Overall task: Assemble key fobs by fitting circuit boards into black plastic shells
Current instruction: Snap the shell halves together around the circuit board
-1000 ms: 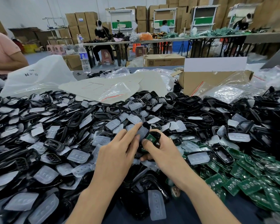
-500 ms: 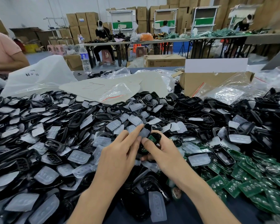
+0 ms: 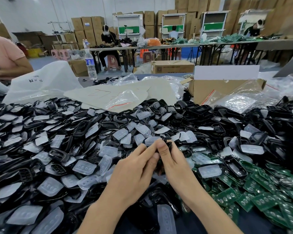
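Pinching a black shell (image 3: 168, 143) just above frame centre, between left hand (image 3: 134, 176) and right hand (image 3: 175, 168). Left grip clamped on the shell's near left edge with thumb tip and forefinger tip. Right grip clamped round its right side, thumb on top, other fingers curled beneath. Mostly hidden by the fingers; cannot tell of any board inside. Held just over a heap of shells (image 3: 78, 130), black and loose, mixed with translucent button pads (image 3: 85, 167) and spreading across the worktop (image 3: 201, 225) from left edge to right edge. Lying at lower right, touching that heap, green circuit boards (image 3: 260, 198) in a pile. Standing behind the heap at upper right, an open cardboard box (image 3: 215, 88) with clear plastic bags (image 3: 240, 102) against it. At upper left, a white bag (image 3: 41, 81) and a water bottle (image 3: 91, 65).
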`<state>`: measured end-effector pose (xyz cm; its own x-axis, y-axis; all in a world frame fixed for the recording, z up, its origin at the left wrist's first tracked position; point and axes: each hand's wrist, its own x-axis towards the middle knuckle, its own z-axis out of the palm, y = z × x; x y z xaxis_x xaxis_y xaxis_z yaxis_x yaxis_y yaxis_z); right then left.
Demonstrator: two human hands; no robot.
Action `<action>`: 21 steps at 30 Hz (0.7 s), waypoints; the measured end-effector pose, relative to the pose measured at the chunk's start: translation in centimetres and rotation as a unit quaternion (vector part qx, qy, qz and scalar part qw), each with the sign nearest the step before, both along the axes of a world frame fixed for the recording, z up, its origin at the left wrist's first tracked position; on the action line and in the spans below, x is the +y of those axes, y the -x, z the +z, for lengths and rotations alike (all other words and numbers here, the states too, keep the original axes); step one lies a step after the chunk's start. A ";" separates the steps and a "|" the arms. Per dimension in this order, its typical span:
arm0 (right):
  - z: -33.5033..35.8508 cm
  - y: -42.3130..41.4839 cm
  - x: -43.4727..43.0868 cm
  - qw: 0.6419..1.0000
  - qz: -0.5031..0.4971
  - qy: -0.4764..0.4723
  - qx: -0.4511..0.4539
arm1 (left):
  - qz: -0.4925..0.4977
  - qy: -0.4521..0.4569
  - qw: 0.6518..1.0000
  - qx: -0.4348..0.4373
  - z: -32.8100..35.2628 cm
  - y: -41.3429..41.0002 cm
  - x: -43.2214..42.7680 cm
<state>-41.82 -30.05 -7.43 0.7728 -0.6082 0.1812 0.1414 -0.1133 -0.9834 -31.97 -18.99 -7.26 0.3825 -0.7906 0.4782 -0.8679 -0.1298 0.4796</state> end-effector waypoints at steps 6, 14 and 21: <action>0.4 0.0 -0.1 0.997 -0.011 -0.082 -0.009 | -0.019 0.003 1.000 0.001 0.3 0.6 0.2; 0.5 -0.5 -0.4 0.989 -0.044 -0.135 -0.028 | 0.029 0.075 0.994 -0.075 0.5 1.0 -0.7; 0.0 -1.0 -0.6 0.984 -0.041 -0.172 -0.035 | 0.027 0.100 0.988 -0.111 0.0 0.9 -0.9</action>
